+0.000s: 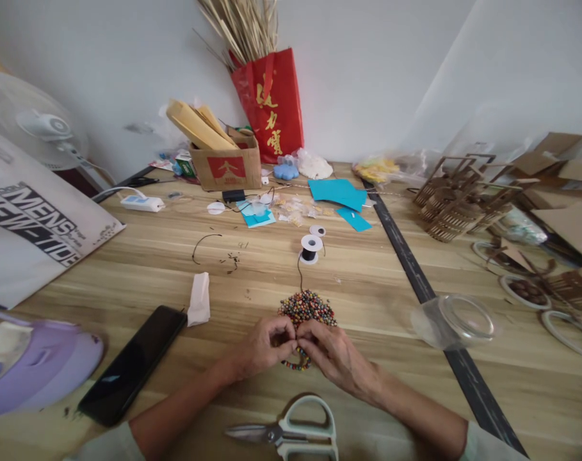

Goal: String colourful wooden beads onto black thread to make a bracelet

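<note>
A heap of small multicoloured beads (pixel 306 306) lies on the wooden table (pixel 358 275). My left hand (pixel 259 346) and my right hand (pixel 330 351) meet just below the heap, fingertips pinched together. A short strand of strung beads (pixel 295 365) curves out beneath both hands. A thin black thread runs from my fingers up to a small white spool of black thread (pixel 310 247). A second, smaller spool (pixel 317 230) lies behind it.
Scissors (pixel 291 435) lie at the near edge. A black phone (pixel 133 363) and a folded tissue (pixel 199 298) sit to the left, a clear glass jar (pixel 456 320) on its side to the right. A cardboard box (pixel 226 168), red bag (pixel 270 105) and turquoise paper (pixel 337 192) stand farther back.
</note>
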The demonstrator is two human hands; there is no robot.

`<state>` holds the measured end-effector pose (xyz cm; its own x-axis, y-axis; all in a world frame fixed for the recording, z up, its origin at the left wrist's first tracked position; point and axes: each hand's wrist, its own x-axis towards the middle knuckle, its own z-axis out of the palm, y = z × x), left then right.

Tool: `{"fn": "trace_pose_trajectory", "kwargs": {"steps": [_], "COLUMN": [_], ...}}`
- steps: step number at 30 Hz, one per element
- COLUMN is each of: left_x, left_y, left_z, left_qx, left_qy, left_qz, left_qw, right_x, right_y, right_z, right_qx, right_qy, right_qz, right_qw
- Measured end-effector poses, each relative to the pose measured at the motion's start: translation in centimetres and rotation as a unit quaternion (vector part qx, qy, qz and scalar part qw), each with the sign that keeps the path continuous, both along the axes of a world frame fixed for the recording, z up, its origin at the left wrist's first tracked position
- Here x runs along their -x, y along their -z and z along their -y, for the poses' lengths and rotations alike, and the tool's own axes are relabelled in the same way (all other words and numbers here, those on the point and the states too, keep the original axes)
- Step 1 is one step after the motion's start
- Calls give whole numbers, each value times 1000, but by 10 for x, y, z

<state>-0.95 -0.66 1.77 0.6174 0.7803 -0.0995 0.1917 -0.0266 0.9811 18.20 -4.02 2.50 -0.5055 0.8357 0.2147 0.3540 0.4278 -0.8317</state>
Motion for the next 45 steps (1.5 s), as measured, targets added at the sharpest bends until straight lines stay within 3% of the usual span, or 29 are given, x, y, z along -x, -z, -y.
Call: {"fn": "trace_pose_trajectory", "kwargs": {"steps": [9,17,24,30,35,45], "left_x": [-2,-4,-2,-1,0,5], "left_y": [1,0,9,14,18,17], "left_z": [2,3,0,-3,-3,-8], "left_qx": [-6,101,123,118,115,11], "left_qy": [21,26,4,-7,-14,-30], "left_qz": [-10,51,85,108,93,67], "left_qw": [1000,993,989,987,989,997], "right_x": [2,2,1,2,0,0], "right_y": [0,-1,0,-2,0,1], "right_z": [2,3,4,4,2,-4], "right_qx": [9,11,-10,-11,33,65], "right_qy": [6,12,28,25,43,34], "right_qz": [16,2,-6,-20,-25,-17], "right_qw": [1000,1000,1000,999,998,997]}}
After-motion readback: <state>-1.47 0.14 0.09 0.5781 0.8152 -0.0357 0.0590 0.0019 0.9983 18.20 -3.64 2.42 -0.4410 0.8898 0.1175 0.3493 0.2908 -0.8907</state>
